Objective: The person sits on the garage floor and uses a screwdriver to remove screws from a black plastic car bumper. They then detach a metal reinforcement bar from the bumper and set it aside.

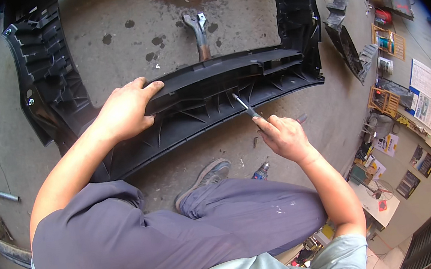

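Note:
A large black plastic car bumper (206, 108) lies across the floor in front of me, its ribbed inner side showing. My left hand (126, 109) grips its long middle section left of centre, thumb and fingers apart over the edge. In my right hand (286, 136) is a screwdriver (244, 105) with a thin metal shaft and a dark handle. Its tip meets the ribbed inside of the bumper, right of the middle. The palm side of both hands is hidden.
Beyond the bumper's long section stands a forked metal stand (200, 36). A drill (261, 171) lies by my leg, near my shoe (205, 180). Broken black plastic pieces (347, 41) lie at right, a metal bar (0, 192) at left. Wooden crates (384, 101) line the right wall.

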`<action>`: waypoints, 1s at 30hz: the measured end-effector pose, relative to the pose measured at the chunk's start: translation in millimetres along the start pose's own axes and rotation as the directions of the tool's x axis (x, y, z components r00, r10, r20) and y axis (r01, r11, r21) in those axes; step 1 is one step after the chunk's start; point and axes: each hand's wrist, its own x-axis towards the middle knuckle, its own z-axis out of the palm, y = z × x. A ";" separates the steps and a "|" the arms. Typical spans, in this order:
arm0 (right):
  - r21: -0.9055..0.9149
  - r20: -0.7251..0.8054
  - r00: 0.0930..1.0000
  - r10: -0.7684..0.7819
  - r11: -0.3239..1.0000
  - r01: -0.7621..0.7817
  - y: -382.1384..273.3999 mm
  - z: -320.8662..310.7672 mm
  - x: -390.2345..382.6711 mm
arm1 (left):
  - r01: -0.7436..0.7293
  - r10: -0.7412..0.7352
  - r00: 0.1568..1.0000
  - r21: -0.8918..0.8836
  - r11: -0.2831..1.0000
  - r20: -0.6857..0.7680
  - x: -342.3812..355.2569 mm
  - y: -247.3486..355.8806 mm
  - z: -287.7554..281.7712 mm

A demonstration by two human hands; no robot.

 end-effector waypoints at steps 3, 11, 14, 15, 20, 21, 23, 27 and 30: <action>-0.025 0.020 1.000 -0.007 1.000 0.007 0.9 -3.3 3.0 | -0.016 0.017 1.000 0.010 1.000 -0.016 -0.3 -3.5 1.8; 0.281 -0.026 0.969 0.246 0.932 -0.229 1.6 -12.7 12.3 | -0.058 0.061 0.995 0.042 0.997 -0.082 0.2 -9.5 10.4; 0.393 -0.063 0.932 0.358 0.867 -0.307 0.0 -3.7 9.0 | -0.061 0.062 0.996 0.021 0.998 -0.066 0.9 -7.8 7.3; 0.299 -0.049 0.960 0.275 0.921 -0.249 -1.3 -4.1 7.7 | -0.061 0.061 0.996 0.013 0.998 -0.061 0.9 -7.1 5.9; -0.165 0.170 0.985 -0.006 0.986 0.035 -5.6 -11.8 7.3 | -0.013 0.015 1.000 -0.041 0.999 0.026 1.8 -2.3 -0.5; -0.204 0.189 0.982 -0.026 0.977 0.065 -7.5 -15.1 10.6 | -0.012 0.013 0.999 -0.045 0.999 0.031 1.9 -2.6 -0.5; -0.013 0.194 0.973 0.125 0.992 -0.125 -8.9 -16.0 15.1 | -0.019 0.019 0.999 -0.022 1.000 0.027 2.3 -5.2 2.5; 0.360 0.011 0.922 0.387 0.859 -0.365 -17.4 5.1 13.1 | -0.028 0.029 0.999 -0.013 1.000 0.040 3.1 -6.5 4.9; 0.703 0.183 0.714 0.676 0.418 -0.576 -25.9 16.9 12.7 | -0.090 0.092 0.992 0.032 0.995 -0.090 2.0 -13.8 17.7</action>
